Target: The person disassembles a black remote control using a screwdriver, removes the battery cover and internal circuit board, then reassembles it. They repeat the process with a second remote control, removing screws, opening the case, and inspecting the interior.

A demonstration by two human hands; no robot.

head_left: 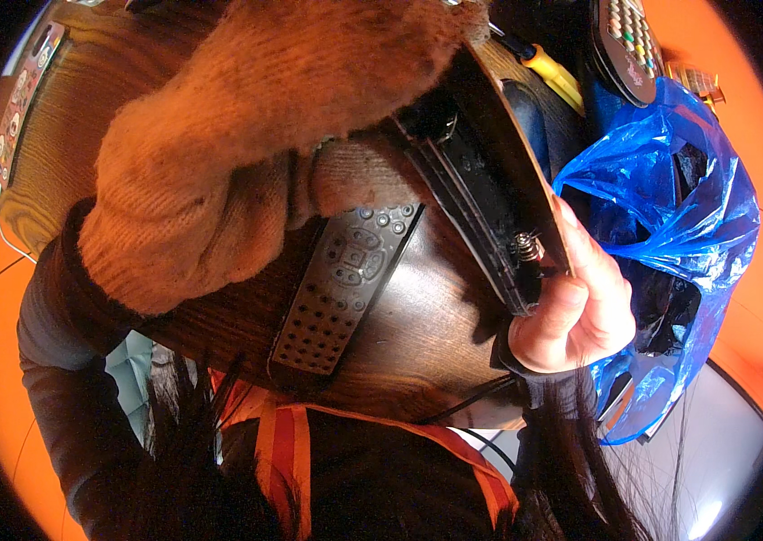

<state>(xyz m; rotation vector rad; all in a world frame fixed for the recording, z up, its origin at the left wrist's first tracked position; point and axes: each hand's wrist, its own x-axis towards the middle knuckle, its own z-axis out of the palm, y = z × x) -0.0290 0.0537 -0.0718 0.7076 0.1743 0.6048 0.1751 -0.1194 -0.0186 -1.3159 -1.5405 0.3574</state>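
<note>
A brown knitted glove covers my left hand (246, 135), which reaches across the upper middle and is closed around the upper end of a black plastic shell (489, 180). It looks like the back half of a remote control, with a coiled metal spring near its lower end. My bare right hand (580, 311) pinches that lower end between thumb and fingers. The shell is tilted above the table, its hollow side toward the left. Below it, partly under the glove, lies a dark remote control front (345, 288) with rows of holes and buttons.
A blue plastic bag (670, 216) with black pieces inside is at the right. Beyond the shell lies a yellow-handled screwdriver (554, 79), beside a remote control with coloured buttons (625, 50). A patterned phone (25, 104) with a white cable rests on the wooden table (75, 135).
</note>
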